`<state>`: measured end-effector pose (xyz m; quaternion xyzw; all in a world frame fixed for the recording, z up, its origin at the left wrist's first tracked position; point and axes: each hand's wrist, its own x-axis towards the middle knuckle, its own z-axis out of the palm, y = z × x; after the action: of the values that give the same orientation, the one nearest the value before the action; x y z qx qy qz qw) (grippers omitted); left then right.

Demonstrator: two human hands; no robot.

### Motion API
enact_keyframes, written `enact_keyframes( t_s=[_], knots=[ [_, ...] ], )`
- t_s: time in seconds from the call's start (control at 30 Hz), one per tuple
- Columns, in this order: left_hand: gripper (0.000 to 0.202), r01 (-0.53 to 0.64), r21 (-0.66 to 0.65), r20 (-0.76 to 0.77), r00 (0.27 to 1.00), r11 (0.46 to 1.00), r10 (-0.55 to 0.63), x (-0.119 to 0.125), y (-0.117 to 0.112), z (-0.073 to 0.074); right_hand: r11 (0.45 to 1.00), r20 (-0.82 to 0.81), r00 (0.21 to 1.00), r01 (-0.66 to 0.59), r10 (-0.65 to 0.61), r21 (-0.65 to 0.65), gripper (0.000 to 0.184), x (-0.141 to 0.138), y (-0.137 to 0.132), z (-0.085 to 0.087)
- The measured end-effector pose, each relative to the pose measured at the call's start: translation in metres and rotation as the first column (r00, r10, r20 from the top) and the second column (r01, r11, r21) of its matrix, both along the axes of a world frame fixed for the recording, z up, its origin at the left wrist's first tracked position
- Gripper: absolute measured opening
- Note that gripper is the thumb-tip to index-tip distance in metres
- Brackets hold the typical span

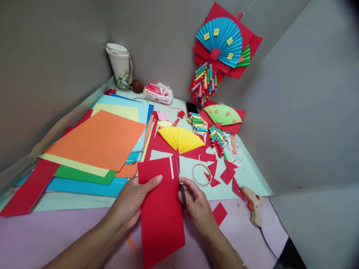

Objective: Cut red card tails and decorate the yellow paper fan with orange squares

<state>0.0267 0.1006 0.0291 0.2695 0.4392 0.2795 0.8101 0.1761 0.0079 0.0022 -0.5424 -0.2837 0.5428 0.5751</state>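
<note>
My left hand pinches the left edge of a red paper sheet, thumb on top, holding it over the table's near edge. My right hand is closed round the black handles of a pair of scissors. The blades point away from me and sit in a cut running down from the sheet's top edge, with a narrow strip partly split off there. A yellow pleated paper fan lies just beyond the sheet on more red paper.
A stack of coloured sheets fills the left. Tape ring, red scraps and a glue gun lie right. Green fan, rolled paper tubes, a cup, tissue pack; blue fan decoration on the wall.
</note>
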Motion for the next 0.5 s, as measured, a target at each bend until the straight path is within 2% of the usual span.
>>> enact_keyframes(
  t_s=[0.27,0.4,0.5],
  knots=[
    [0.033,0.011,-0.003,0.002,1.0,1.0,-0.011,-0.0004,0.0012,0.0013,1.0,-0.015,1.0,-0.023,0.023,0.008,0.037,0.0011,-0.0019,-0.0008],
    [0.037,0.012,-0.008,-0.005,1.0,1.0,-0.012,-0.0002,0.0017,0.0002,0.999,-0.027,1.0,0.014,-0.015,-0.038,0.039,0.0003,-0.0002,0.0009],
    [0.039,0.035,-0.005,0.01,0.999,0.999,-0.035,-0.0002,0.0023,-0.0022,0.999,-0.024,0.999,0.033,-0.033,-0.024,0.041,0.0022,0.0002,-0.0018]
  ],
)
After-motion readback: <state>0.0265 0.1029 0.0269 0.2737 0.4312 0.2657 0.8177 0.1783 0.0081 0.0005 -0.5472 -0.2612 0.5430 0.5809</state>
